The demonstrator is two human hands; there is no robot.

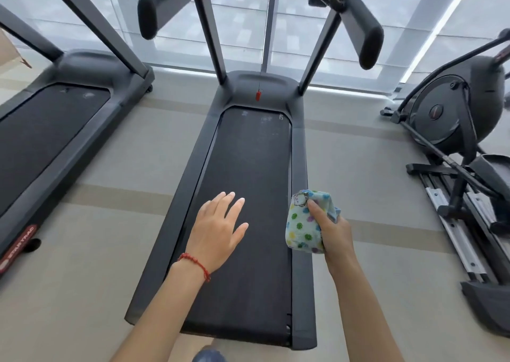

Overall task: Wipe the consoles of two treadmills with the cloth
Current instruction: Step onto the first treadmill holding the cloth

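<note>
A pale, banded floor [358, 174] ran beneath gym machines set before tall windows covered by translucent blinds [298, 30] across the top of the frame. A dark treadmill [248, 168] filled the centre, its belt running from the bottom edge up to a motor hood where a small red safety clip [258, 95] hung on a cord. Its two padded handrails [369, 44] reached out at the upper centre; the console itself was cut off by the top edge. A second treadmill [49, 130] lay at the left of the frame, and an elliptical trainer [455, 119] stood at the right.

In the lower centre, the left hand [218, 230], with a red string bracelet [196, 265] at its wrist, hung palm-down above the belt, fingers straight and slightly spread, holding nothing. Just to its right, the right hand [335, 234] gripped a folded cloth [305, 221], white with coloured dots, thumb pressed across the front and fingers curled behind it, over the treadmill's right side rail.
</note>
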